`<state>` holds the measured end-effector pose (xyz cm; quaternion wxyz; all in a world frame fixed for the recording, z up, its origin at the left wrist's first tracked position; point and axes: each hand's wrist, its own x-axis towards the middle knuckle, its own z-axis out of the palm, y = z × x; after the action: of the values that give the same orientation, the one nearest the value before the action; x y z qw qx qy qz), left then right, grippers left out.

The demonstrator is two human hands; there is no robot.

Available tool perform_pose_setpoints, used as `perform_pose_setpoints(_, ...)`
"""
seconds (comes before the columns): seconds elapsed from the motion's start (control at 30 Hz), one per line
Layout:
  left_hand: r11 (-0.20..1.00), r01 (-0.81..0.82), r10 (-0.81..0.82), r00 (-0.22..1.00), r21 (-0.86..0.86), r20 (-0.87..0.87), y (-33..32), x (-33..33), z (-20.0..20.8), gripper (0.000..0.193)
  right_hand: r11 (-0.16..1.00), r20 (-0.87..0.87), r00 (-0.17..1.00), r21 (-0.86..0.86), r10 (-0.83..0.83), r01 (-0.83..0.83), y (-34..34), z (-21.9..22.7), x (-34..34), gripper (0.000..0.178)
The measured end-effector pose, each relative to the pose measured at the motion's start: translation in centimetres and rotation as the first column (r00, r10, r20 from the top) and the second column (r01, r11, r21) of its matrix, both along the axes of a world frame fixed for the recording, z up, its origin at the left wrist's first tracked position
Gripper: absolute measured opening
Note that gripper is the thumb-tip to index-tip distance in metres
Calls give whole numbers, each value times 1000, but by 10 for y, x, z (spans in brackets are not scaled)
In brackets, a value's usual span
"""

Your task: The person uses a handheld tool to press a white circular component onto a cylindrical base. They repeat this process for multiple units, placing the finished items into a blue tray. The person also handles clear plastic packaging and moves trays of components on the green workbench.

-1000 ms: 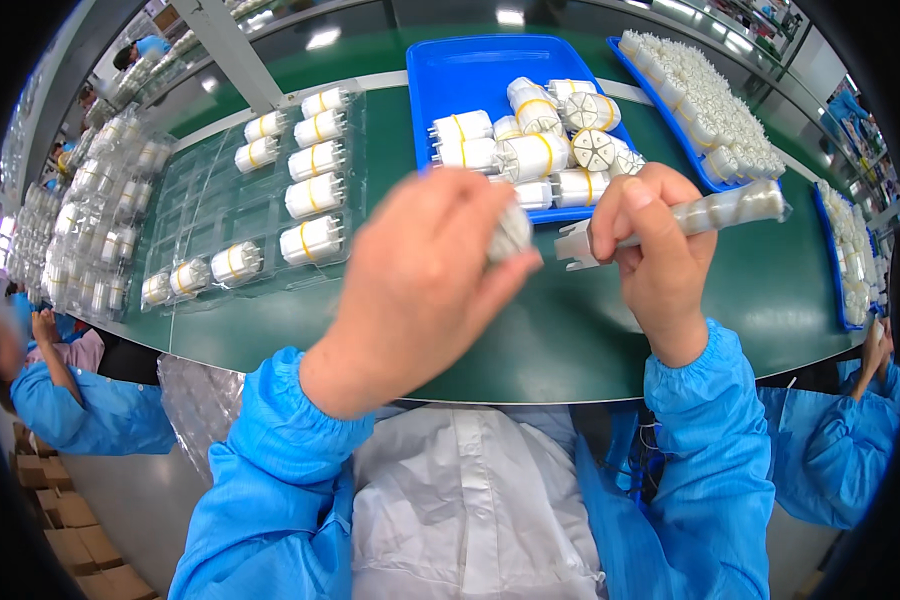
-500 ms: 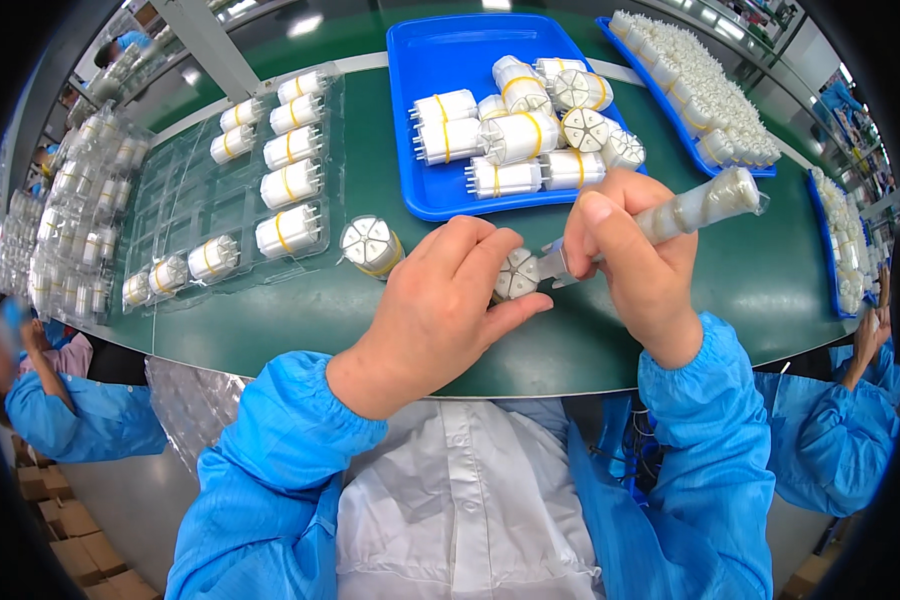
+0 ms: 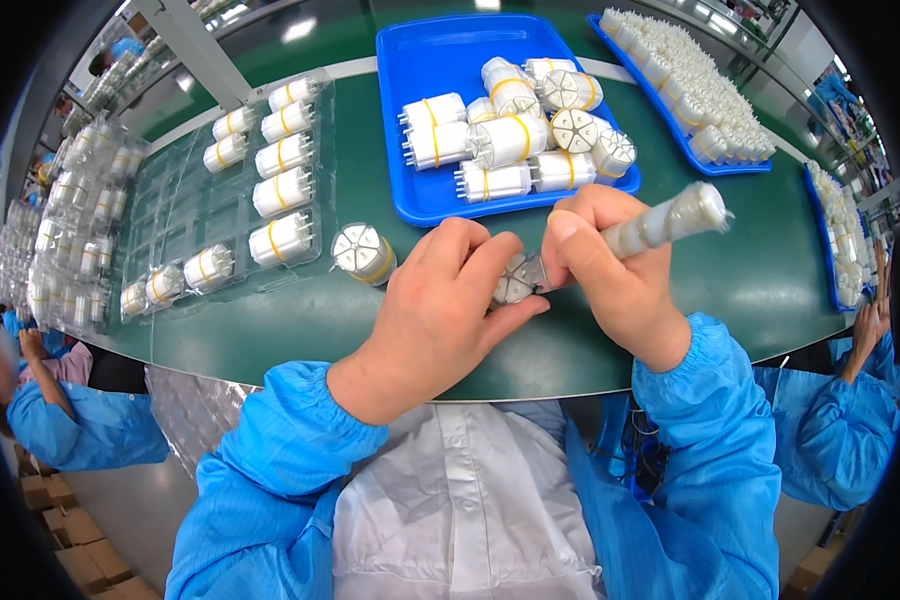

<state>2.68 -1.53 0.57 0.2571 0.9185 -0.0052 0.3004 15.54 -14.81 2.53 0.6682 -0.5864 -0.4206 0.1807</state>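
My left hand point(image 3: 422, 318) is closed around a white cylinder point(image 3: 512, 284), fingers and thumb on either side. Its round end face, split into wedge-shaped segments, points up toward me. In my right hand point(image 3: 618, 282) is a hand tool with a thick, whitish, tape-wrapped handle point(image 3: 668, 222). The tool's flat metal tip point(image 3: 535, 272) meets the edge of that end face; my fingers partly cover the contact. Just left of my left hand stands another white cylinder point(image 3: 363, 253) with a yellow band, wedge-segmented face up.
Beyond my hands, a blue tray point(image 3: 402, 195) holds several yellow-banded cylinders. A clear blister tray point(image 3: 185, 215), partly filled, lies left, with filled ones stacked beyond it. Further blue trays point(image 3: 682, 145) of white parts sit at right. Co-workers' blue sleeves point(image 3: 85, 425) show on both sides.
The tool's tip has come down and left onto the cylinder's end face, and its handle has tilted more upright. My left hand keeps its hold on the cylinder.
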Motion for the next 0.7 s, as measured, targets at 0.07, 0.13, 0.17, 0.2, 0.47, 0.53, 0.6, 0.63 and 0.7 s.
perform_pose_setpoints(0.07,1000,18,-17,999,-20,38,-1,0,-1,50,1000,-126,992,7,15,-14,-2,5,3,30)
perform_pose_setpoints(0.13,998,37,-33,997,-53,65,-1,0,-3,52,1000,-167,986,6,16,-15,-6,14,7,32)
perform_pose_setpoints(0.17,996,49,-43,996,-74,77,0,1,-4,54,1000,-144,989,26,19,-16,-6,15,8,32)
perform_pose_setpoints(0.2,993,64,-56,995,-99,87,-1,2,-4,56,999,-125,992,40,18,-13,-6,15,9,32)
perform_pose_setpoints(0.47,982,101,-98,995,-162,28,-4,2,-3,59,999,-26,1000,33,17,-16,-3,2,5,29)
perform_pose_setpoints(0.53,992,66,-67,998,-112,-4,-4,2,0,55,1000,38,999,17,20,-20,-5,1,5,28)
perform_pose_setpoints(0.6,999,9,-11,998,-33,-60,0,0,-1,52,1000,-56,998,10,18,-17,-5,2,4,28)
perform_pose_setpoints(0.63,998,16,-20,998,-65,-56,0,0,-2,51,1000,-103,995,8,17,-16,-5,3,3,28)
perform_pose_setpoints(0.7,990,33,-40,998,-135,-49,-2,0,-4,49,999,-115,993,38,13,-9,-7,13,8,29)
